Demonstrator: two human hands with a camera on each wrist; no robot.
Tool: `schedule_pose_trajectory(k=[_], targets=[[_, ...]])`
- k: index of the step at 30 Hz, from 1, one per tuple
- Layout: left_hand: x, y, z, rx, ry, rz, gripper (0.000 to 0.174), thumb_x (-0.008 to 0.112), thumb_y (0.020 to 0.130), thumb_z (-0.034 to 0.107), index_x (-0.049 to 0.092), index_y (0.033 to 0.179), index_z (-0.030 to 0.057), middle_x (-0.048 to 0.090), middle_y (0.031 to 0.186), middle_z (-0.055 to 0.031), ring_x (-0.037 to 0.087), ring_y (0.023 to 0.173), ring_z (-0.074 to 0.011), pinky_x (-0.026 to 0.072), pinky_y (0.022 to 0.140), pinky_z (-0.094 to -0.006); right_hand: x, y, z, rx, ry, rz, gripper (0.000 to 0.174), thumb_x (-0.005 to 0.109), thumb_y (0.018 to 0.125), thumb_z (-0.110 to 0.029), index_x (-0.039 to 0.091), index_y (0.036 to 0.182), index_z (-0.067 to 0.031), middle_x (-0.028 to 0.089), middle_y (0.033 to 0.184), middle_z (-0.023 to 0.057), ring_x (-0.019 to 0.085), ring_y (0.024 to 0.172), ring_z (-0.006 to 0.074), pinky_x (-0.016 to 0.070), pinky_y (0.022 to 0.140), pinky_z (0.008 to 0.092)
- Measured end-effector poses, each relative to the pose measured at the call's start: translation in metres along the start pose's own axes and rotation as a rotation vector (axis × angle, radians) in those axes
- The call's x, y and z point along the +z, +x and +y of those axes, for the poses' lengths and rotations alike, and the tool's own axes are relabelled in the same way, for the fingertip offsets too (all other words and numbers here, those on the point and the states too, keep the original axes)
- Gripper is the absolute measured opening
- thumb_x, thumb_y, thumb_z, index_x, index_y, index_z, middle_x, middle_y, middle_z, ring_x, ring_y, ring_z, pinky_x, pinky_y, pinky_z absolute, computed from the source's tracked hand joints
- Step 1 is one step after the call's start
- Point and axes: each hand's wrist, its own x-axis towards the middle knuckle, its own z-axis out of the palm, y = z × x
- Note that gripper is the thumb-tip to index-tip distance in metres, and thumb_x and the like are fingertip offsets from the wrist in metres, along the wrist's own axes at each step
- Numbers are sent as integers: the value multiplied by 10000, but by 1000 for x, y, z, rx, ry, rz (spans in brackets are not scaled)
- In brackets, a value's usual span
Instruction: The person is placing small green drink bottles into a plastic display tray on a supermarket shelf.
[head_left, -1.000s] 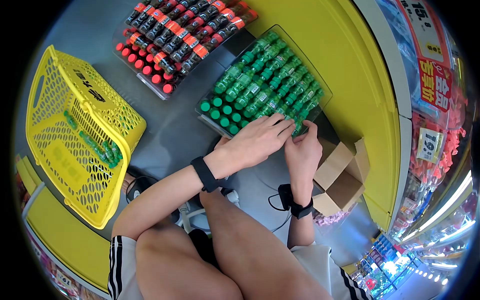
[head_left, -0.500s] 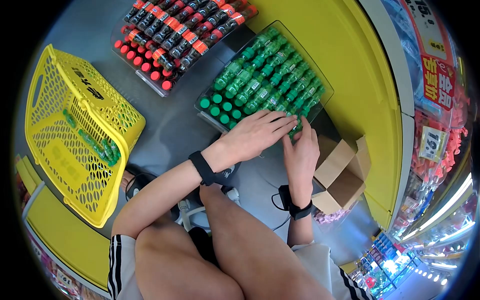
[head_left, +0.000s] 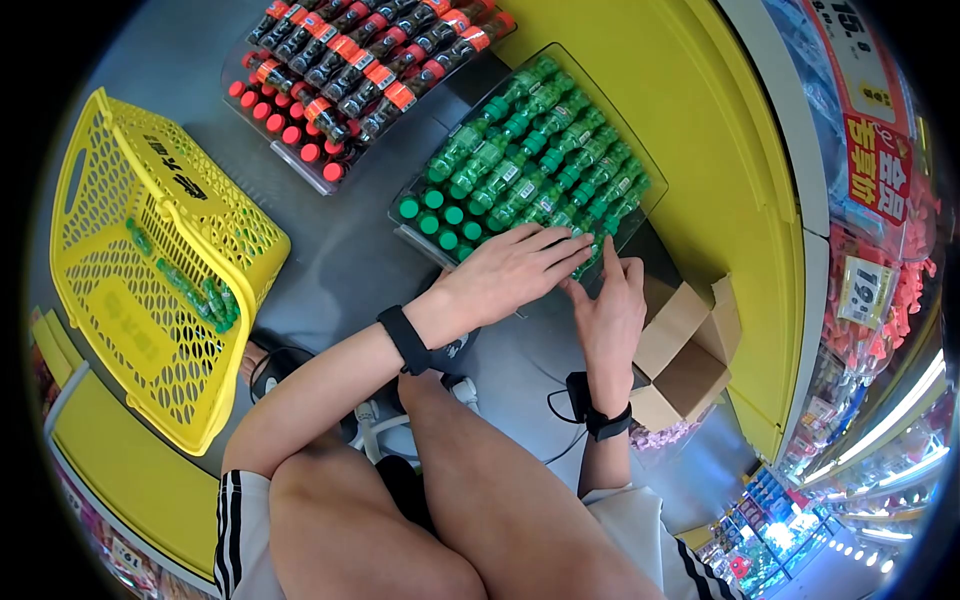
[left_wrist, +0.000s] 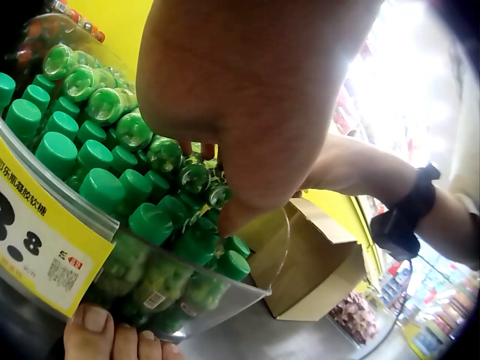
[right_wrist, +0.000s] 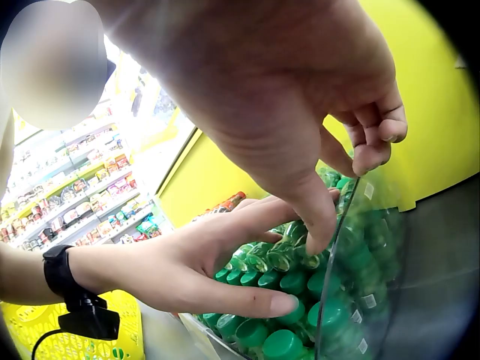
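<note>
A clear plastic bin [head_left: 652, 212] holds many small green bottles [head_left: 515, 180], upright at the front and lying in rows on top. My left hand [head_left: 520, 265] reaches over the bin's near right corner, its fingers extended across the lying bottles. Opposite it is my right hand [head_left: 610, 310], at the same corner. In the right wrist view, the right thumb [right_wrist: 321, 225] points down over the bottles, apart from the bent fingers [right_wrist: 371, 154] at the bin's rim. The left wrist view shows the left thumb among green caps [left_wrist: 150, 223]; its other fingers are mostly hidden.
A second bin of dark bottles with red caps [head_left: 292, 134] stands behind to the left. At left is a yellow basket [head_left: 120, 340] with several green bottles inside. An open cardboard box [head_left: 690, 375] sits right of my right hand, beside a yellow shelf base [head_left: 740, 230].
My right hand has drawn slightly back from the left fingers, its index finger straighter. The left hand stays over the same corner of the green bottles, shifted only a little.
</note>
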Motion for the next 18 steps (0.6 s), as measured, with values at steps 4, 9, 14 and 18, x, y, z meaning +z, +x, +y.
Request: schedule_pose_trajectory(k=[4,9,14,18], targets=[[1,1,0,13,49,2,705,724,911,63,553,1595,60,512,1691,-49,530,1482,-253,435,1255,-417,-1,2,-4,52,-12,-38,814,960,795,-183,638,1518,6,597,1125,148,699,902,347,586,770,460],[4,-1,-1,24,55,25,675,714,920,76,571,1580,63,518,1681,-51,527,1483,-244,430,1268,-419,-1,5,-6,71,-66,-62,814,959,799,-217,643,1521,-13,603,1124,148,722,923,356,601,779,462],[-1,-2,-1,23,165,-18,782,770,876,88,535,1621,91,439,1747,-52,440,1587,-238,310,1368,-443,-6,8,-11,99,-113,-99,830,967,792,-265,644,1519,-26,629,1162,156,742,984,376,616,812,474],[-3,-6,-2,-11,167,-48,900,822,827,97,488,1663,120,376,1789,-52,358,1648,-237,241,1399,-472,-10,10,-19,145,-120,-98,809,962,804,-275,642,1503,-24,654,1207,169,747,1034,398,619,840,489]])
